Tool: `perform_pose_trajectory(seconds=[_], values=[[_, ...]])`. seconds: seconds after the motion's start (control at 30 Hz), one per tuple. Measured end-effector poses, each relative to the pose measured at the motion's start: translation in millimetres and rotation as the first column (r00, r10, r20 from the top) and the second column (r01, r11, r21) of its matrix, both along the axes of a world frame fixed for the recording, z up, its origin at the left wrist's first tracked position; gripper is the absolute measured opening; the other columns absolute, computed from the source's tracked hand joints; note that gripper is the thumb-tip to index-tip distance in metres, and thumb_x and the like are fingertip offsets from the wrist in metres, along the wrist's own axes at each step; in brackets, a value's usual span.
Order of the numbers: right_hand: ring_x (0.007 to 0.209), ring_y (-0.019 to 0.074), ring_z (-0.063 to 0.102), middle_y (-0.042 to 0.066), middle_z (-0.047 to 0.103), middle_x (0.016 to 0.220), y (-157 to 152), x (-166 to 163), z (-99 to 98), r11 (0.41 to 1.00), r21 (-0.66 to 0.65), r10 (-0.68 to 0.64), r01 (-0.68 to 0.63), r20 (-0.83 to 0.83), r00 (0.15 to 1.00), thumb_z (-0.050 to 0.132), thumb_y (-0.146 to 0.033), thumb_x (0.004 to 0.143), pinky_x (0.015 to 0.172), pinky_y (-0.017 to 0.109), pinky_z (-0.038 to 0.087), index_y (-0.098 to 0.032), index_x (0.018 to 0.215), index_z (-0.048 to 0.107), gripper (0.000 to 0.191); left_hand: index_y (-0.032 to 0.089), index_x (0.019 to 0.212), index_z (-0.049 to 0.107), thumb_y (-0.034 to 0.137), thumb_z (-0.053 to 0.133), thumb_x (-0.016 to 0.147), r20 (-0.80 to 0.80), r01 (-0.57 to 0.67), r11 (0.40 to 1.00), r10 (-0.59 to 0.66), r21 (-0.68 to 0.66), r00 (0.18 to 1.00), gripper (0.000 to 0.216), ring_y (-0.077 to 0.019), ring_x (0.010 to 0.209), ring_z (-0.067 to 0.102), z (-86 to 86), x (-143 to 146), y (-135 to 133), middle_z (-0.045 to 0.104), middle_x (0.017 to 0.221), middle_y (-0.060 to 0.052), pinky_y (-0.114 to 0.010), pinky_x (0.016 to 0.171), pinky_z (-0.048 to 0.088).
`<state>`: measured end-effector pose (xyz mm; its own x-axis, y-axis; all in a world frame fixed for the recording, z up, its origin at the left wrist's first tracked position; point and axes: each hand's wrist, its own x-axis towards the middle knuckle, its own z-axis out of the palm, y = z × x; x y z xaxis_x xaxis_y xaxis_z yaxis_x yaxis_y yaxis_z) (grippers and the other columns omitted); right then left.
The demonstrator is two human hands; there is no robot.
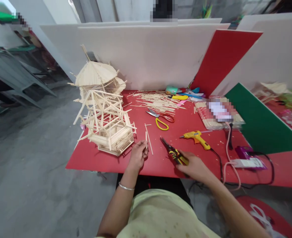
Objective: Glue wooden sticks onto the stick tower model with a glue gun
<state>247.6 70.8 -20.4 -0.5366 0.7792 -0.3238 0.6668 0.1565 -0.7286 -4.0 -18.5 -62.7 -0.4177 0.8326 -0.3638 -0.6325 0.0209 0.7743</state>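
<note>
Between the fingertips of my left hand [139,154] a short thin wooden stick [146,137] points upward. Another wooden stick [149,142] lies on the red table just right of these fingers. My right hand [194,167] is wrapped round the handles of black and yellow pliers [174,153], whose jaws point up and left, apart from the sticks. To the left of my left hand stands a pagoda-like model built of sticks [113,135], with an open frame on top. Behind it is a similar model with a covered roof [96,74].
Scissors [158,118] with red and yellow handles lie beyond my hands. A corded yellow glue gun [197,137] rests to the right, near a power strip [247,163]. Loose sticks [156,100] are heaped at the back, before a white partition [146,56]. A green board [262,122] leans at right.
</note>
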Motion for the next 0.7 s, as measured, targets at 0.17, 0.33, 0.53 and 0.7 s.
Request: perform_pose_trajectory(seconds=[0.17, 0.33, 0.53, 0.7], values=[[0.112, 0.0329, 0.064, 0.012, 0.071, 0.116, -1.3, -1.3, 11.1, 0.569, -0.79, -0.474, -0.228, -0.542, 0.694, 0.057, -0.051, 0.072, 0.101, 0.052, 0.046, -0.021, 0.105, 0.069, 0.046, 0.016, 0.092, 0.058, 0.042, 0.081, 0.069, -0.016, -0.007, 1.0, 0.007, -0.018, 1.0, 0.042, -0.0021, 0.042, 0.043, 2.8, 3.9, 0.7, 0.059, 0.068, 0.004, -0.014, 0.039, 0.025], [0.123, 0.0302, 0.06, 0.01, 0.072, 0.115, -38.5, -22.8, 0.5, 0.211, -0.863, -0.56, -0.458, -0.491, 0.667, 0.059, -0.021, 0.055, 0.113, 0.055, 0.035, -0.022, 0.089, 0.066, 0.034, 0.019, 0.09, 0.055, 0.042, 0.078, 0.074, -0.091, -0.028, 0.999, 0.026, -0.017, 0.995, 0.036, -0.0031, 0.041, 0.042, 16.3, 7.8, -1.0, 0.06, 0.068, 0.005, -0.015, 0.038, 0.026], [0.122, 0.0294, 0.062, 0.008, 0.074, 0.112, -43.0, -30.1, -5.8, 0.34, -0.888, -0.503, -0.308, -0.449, 0.739, 0.061, -0.006, 0.049, 0.115, 0.051, 0.036, -0.021, 0.093, 0.068, 0.047, 0.02, 0.085, 0.058, 0.038, 0.059, 0.09, -0.707, 0.004, 0.998, -0.05, -0.066, 0.705, 0.019, -0.0104, 0.06, 0.053, 39.9, -2.9, -16.8, 0.059, 0.072, 0.002, -0.023, 0.059, 0.041], [0.122, 0.0309, 0.062, 0.01, 0.073, 0.114, -26.6, -26.9, -4.1, 0.466, -0.85, -0.439, -0.244, -0.462, 0.77, 0.065, -0.012, 0.057, 0.112, 0.051, 0.04, -0.019, 0.097, 0.071, 0.042, 0.021, 0.086, 0.062, 0.026, 0.052, 0.093, -0.936, -0.113, 0.974, -0.15, -0.195, 0.319, 0.013, -0.0174, 0.073, 0.058, 40.2, 0.9, -13.9, 0.063, 0.076, -0.002, -0.027, 0.071, 0.039]])
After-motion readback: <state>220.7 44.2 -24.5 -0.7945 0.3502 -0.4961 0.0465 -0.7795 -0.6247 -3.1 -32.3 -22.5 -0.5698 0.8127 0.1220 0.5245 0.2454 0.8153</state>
